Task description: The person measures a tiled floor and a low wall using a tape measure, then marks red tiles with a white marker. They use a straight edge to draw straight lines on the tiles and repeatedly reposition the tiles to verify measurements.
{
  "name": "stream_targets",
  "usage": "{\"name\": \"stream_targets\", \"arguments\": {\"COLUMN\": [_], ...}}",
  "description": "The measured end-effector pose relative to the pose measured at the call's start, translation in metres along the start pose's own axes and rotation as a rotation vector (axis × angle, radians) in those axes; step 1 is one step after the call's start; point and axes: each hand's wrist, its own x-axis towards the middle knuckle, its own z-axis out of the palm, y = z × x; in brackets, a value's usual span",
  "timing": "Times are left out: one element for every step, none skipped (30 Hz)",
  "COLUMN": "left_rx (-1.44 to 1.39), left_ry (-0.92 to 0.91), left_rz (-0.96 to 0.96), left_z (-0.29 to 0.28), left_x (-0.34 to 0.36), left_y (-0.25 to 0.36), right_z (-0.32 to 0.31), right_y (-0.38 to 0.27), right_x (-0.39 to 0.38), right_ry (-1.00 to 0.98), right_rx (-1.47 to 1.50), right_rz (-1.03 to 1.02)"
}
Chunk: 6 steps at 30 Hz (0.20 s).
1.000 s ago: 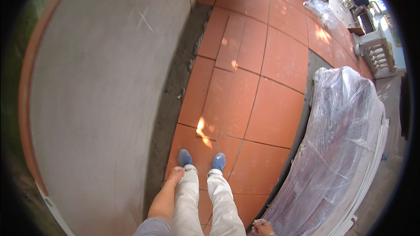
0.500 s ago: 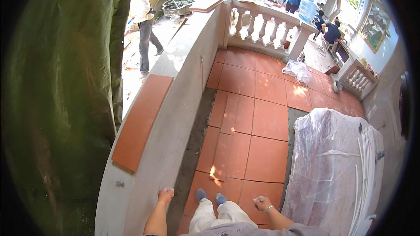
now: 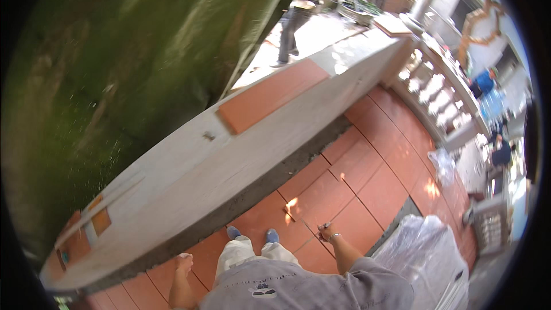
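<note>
I stand on orange floor tiles [image 3: 367, 189] beside a low grey cement wall [image 3: 229, 161]. My left hand [image 3: 183, 263] hangs at my side close to the wall's foot, fingers loose and holding nothing. My right hand [image 3: 327, 233], with a bracelet on the wrist, hangs out to the right over the tiles. Its fingers are curled, and it is too small to tell whether it holds anything. My blue shoes [image 3: 252, 234] and pale trousers show between the hands.
An orange tile [image 3: 272, 95] lies on top of the wall. A plastic-wrapped stack [image 3: 425, 252] stands at lower right. A white balustrade [image 3: 436, 97] closes the far end. One person [image 3: 293, 23] stands beyond the wall, others at far right [image 3: 485, 83]. Green foliage fills the left.
The view has swung left and tilted, so the wall now runs diagonally. Both hands have come further into view at my sides; the wrapped stack has slid to the lower right.
</note>
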Motion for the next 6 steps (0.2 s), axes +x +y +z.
{"name": "stream_targets", "arguments": {"left_rx": [-0.082, -0.114, -0.241, -0.199, -0.214, -0.182], "left_ry": [-0.065, 0.019, 0.046, 0.034, 0.082, 0.074], "left_rz": [-0.095, -0.071, -0.095, -0.126, -0.207, -0.136], "left_z": [-0.016, -0.02, -0.02, -0.023, -0.019, -0.019], "left_x": [-0.006, -0.015, -0.022, -0.025, -0.035, -0.039], "left_y": [-0.032, -0.065, -0.095, -0.122, -0.151, -0.172], "right_z": [0.004, 0.011, 0.02, 0.031, 0.038, 0.06], "right_y": [-0.012, -0.023, -0.038, -0.054, -0.057, -0.088], "right_x": [0.008, 0.013, 0.019, 0.024, 0.02, 0.034], "right_ry": [-0.017, -0.055, -0.108, -0.127, -0.126, -0.216], "right_rx": [0.05, 0.077, 0.088, 0.039, -0.006, -0.126], "right_rz": [-0.022, -0.045, -0.066, -0.101, -0.102, -0.169]}}
